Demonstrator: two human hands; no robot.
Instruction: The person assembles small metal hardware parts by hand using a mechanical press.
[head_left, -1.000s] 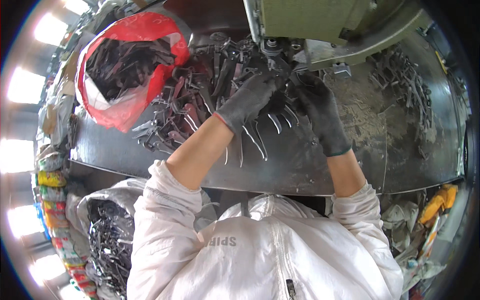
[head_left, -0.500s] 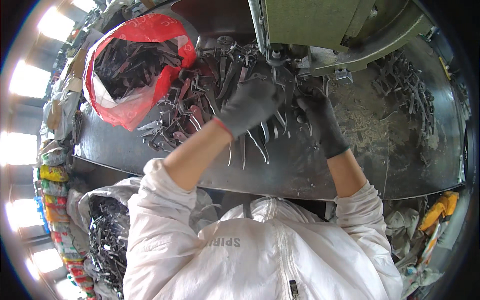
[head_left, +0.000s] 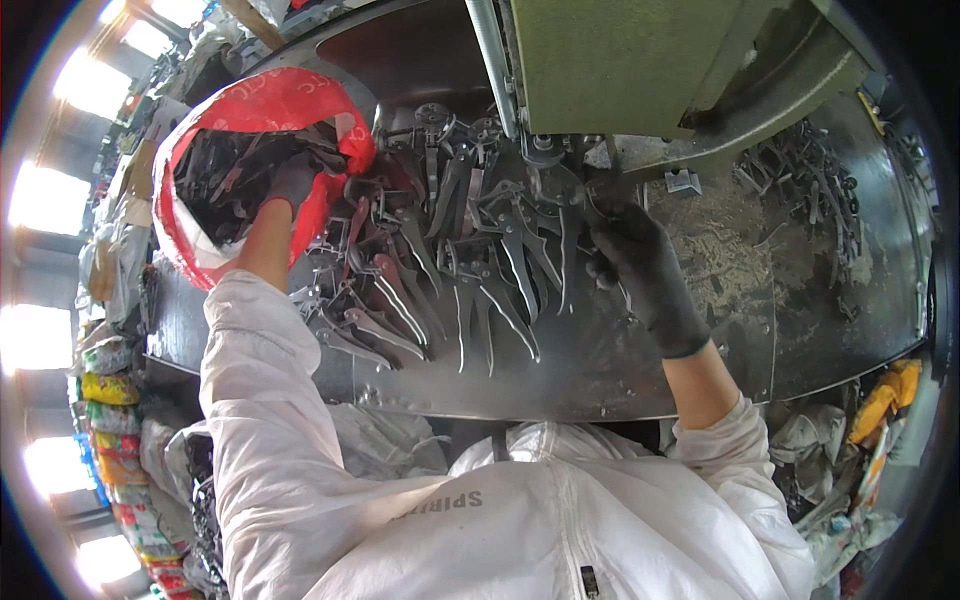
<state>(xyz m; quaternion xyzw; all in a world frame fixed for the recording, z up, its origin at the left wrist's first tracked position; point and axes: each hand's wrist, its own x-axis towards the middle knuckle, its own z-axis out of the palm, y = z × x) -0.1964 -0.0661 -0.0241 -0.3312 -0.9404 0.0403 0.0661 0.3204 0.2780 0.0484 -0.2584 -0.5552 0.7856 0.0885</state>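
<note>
Two gloved hands are working at a dark steel bench (head_left: 600,380); the fingers of the right hand (head_left: 640,265) are curling narrowly around a thin metal piece (head_left: 612,215) just below the green press (head_left: 640,60), holding it at the machine's lower edge; the left hand (head_left: 290,185) is reaching far to the left of the press, into the red plastic bag (head_left: 270,110), and whether its fingers are gripping anything I cannot tell, since the bag's dark contents are hiding them; a spread of grey plier blanks (head_left: 460,270) is lying on the bench between the bag and the press, just left of the right hand; white sleeves (head_left: 260,380) are running back from both wrists toward the lower edge; more metal parts (head_left: 800,170) are lying right of the press.
</note>
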